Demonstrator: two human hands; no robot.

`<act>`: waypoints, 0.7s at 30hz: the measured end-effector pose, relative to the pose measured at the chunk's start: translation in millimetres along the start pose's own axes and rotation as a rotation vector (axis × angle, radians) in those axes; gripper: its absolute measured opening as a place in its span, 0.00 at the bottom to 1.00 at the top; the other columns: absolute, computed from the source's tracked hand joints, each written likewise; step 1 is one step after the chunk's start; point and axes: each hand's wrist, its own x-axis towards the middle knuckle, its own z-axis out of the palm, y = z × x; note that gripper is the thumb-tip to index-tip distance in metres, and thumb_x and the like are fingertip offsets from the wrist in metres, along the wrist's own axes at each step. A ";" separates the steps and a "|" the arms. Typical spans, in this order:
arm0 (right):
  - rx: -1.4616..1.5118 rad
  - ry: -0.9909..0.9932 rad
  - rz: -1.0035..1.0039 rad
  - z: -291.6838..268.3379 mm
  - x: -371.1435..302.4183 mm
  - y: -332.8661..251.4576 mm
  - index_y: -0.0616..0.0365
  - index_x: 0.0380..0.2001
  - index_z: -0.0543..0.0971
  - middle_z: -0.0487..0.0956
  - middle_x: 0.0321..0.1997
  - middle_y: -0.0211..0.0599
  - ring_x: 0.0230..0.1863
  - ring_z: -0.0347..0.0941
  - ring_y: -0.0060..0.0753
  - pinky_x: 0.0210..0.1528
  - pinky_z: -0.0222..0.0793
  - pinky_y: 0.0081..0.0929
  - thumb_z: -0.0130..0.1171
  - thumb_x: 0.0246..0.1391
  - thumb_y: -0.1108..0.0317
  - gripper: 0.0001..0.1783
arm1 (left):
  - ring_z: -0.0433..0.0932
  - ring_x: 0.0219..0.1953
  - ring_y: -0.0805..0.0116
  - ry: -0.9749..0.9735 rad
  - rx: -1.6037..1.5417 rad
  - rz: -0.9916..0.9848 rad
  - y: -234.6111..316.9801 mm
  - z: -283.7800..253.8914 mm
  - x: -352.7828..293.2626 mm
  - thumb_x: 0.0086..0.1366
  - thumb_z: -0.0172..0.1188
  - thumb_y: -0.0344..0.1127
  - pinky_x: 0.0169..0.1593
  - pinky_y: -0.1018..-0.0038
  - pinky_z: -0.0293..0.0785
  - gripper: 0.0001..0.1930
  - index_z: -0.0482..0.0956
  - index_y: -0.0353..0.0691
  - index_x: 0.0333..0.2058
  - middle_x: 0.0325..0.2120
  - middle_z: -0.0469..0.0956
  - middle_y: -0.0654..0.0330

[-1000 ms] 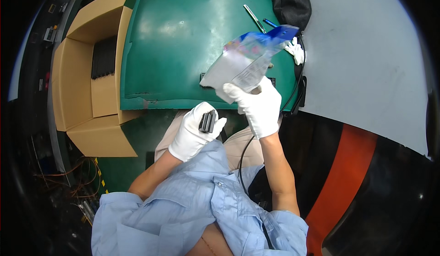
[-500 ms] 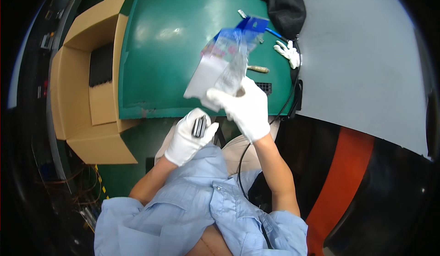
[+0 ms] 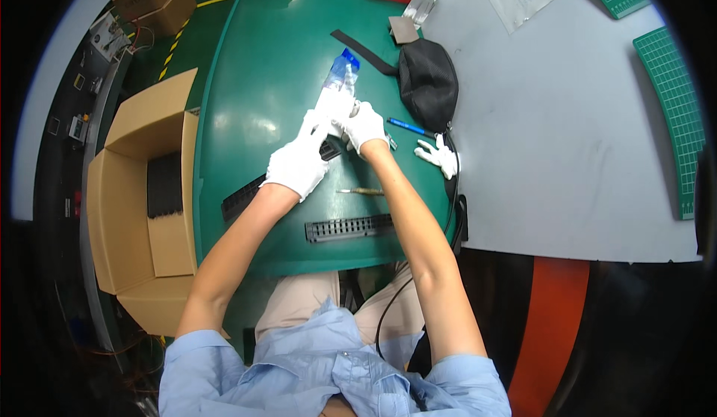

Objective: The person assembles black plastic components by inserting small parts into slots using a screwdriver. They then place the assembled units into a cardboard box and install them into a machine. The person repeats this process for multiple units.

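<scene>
Though blue-topped, plastic bag (image 3: 337, 86) illegible

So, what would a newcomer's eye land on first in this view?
Probably the white-gloved left hand and right hand, close together at a blue-topped bag over the green mat. Next, perhaps, the big open cardboard box beside the mat at picture left, and the bold orange-red stripe at lower right, below the grey tabletop.
</scene>
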 end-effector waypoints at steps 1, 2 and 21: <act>-0.024 -0.026 0.000 -6.0 -10.7 -14.5 0.64 0.45 0.75 0.81 0.44 0.58 0.49 0.77 0.59 0.53 0.72 0.41 0.65 0.51 0.42 0.34 | 0.79 0.48 0.43 -0.027 0.041 0.009 -8.4 9.3 13.7 0.57 0.59 0.35 0.52 0.59 0.77 0.37 0.60 0.53 0.67 0.69 0.58 0.53; -0.100 -0.022 -0.020 -15.7 -17.0 -14.3 0.64 0.45 0.74 0.78 0.48 0.58 0.51 0.76 0.59 0.52 0.72 0.44 0.64 0.53 0.45 0.31 | 0.79 0.48 0.43 -0.039 0.030 0.025 -10.0 15.4 23.5 0.58 0.59 0.35 0.52 0.59 0.77 0.37 0.60 0.53 0.67 0.68 0.58 0.54; -0.585 0.210 -0.264 -47.9 -30.4 27.6 0.62 0.45 0.70 0.71 0.43 0.56 0.44 0.72 0.59 0.46 0.72 0.46 0.51 0.64 0.66 0.12 | 0.78 0.52 0.48 -0.118 -0.032 0.005 -20.2 23.9 36.8 0.58 0.57 0.34 0.54 0.62 0.76 0.36 0.63 0.59 0.67 0.69 0.60 0.60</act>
